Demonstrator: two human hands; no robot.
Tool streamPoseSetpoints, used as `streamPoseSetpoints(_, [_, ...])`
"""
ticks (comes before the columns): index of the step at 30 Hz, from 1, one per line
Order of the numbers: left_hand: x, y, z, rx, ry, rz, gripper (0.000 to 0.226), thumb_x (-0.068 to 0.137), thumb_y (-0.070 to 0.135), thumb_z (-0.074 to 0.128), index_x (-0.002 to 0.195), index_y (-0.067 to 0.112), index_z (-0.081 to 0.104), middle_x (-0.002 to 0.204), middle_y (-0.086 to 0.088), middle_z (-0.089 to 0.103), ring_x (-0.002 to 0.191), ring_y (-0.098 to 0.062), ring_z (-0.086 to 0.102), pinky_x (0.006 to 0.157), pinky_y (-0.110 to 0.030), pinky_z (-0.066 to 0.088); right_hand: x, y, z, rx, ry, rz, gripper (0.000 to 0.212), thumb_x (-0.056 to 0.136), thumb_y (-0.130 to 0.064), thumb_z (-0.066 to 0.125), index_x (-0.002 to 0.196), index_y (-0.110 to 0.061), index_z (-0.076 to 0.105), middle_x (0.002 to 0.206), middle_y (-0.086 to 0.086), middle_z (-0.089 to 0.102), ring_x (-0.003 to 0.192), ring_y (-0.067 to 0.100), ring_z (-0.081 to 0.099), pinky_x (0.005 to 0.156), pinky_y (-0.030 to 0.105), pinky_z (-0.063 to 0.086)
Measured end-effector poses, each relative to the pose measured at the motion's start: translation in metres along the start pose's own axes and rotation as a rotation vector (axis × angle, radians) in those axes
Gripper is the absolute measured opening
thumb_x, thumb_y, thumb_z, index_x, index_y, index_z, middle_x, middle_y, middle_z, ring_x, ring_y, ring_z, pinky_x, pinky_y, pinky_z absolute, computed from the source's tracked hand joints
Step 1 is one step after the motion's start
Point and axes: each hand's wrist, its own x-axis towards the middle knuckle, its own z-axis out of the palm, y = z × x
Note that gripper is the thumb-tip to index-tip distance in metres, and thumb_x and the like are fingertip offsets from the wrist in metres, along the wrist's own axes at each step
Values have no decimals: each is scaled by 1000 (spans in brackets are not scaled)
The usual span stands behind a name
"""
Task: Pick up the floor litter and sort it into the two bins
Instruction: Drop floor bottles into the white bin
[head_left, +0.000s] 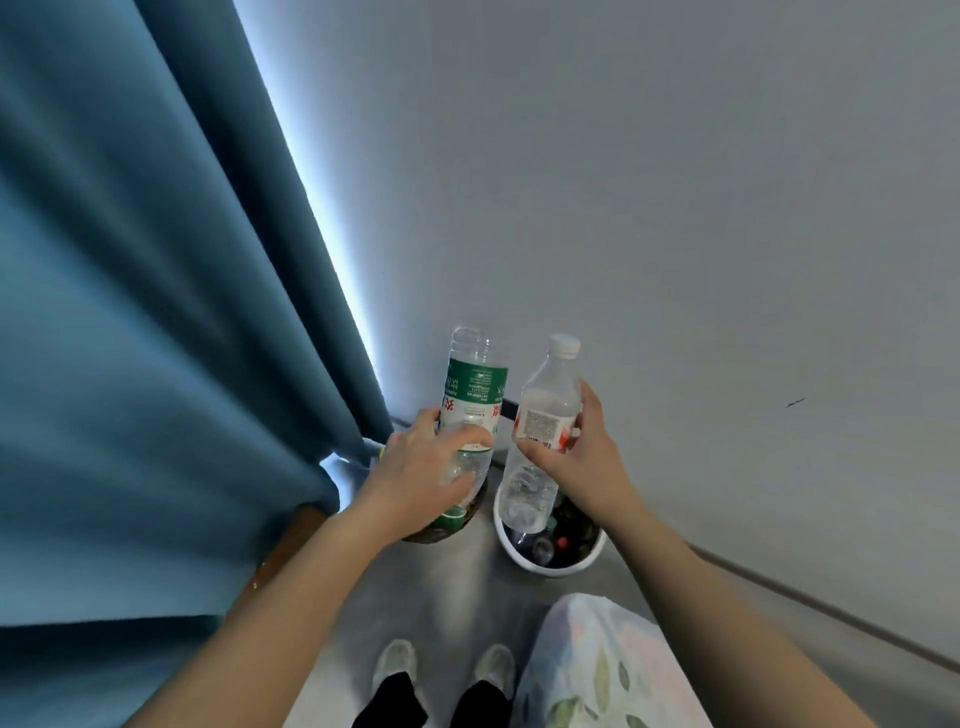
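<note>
Bottles fill both hands above the two bins. The left hand (431, 467) wraps its fingers round an upright green-labelled bottle (474, 389) over a dark bin (440, 535). At its 3 o'clock, the right hand (576, 457) grips a white-capped bottle (548, 405) over a white bin (550, 569) holding other bottles. A blue curtain (156, 312) hangs at 9 o'clock.
</note>
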Motion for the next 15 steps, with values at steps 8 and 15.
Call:
streamPoseSetpoints(8, [114,-30,136,93,-257,10,38,88,33,53,121,48,42,125,-2,39,92,-18,46,86,-34,37,73,147,-19,-25,107,342,92,76,-24,79,147,-19,21,102,-9,57,87,10,59,78,24,43])
streamPoseSetpoints(15, [180,-100,289,134,-445,29,41,91,23,48,125,45,42,125,-5,38,88,-20,52,84,-34,48,115,322,4,-90,225,609,68,75,-14,79,128,-5,37,84,-6,48,71,4,49,60,23,39])
